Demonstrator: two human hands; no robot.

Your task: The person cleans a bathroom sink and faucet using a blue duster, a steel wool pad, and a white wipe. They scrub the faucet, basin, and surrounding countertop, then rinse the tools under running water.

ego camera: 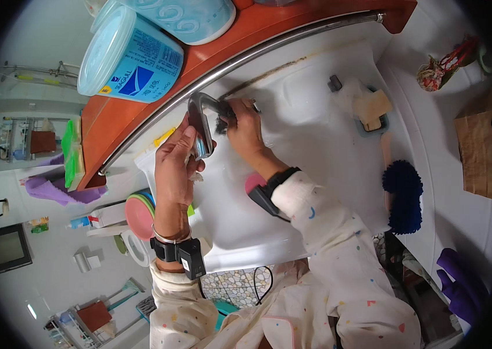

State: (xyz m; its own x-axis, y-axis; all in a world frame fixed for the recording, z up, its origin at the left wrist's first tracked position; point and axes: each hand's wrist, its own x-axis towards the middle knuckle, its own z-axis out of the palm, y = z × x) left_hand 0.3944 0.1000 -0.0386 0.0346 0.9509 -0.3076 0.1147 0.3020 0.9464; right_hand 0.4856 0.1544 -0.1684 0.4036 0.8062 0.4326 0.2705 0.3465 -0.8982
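A chrome faucet (202,126) rises at the back of a white washbasin (337,174). My left hand (178,152) grips its spout, thumb on the near side and fingers curled behind. Something pale and crumpled, too hidden to name, shows under those fingers. My right hand (244,126) pinches a dark grey scouring pad (221,124) against the faucet near its base; most of the pad is covered by the fingers. Below my right wrist, a pink round object (254,182) lies in the basin, partly hidden by the wrist strap.
Above the basin runs a red-brown shelf (211,65) with a chrome rail (289,37) and a blue Seagull tub (150,65). On the basin's right side are a sponge (375,107) and a dark blue chenille brush (403,196). Purple gloves (462,283) hang at the lower right.
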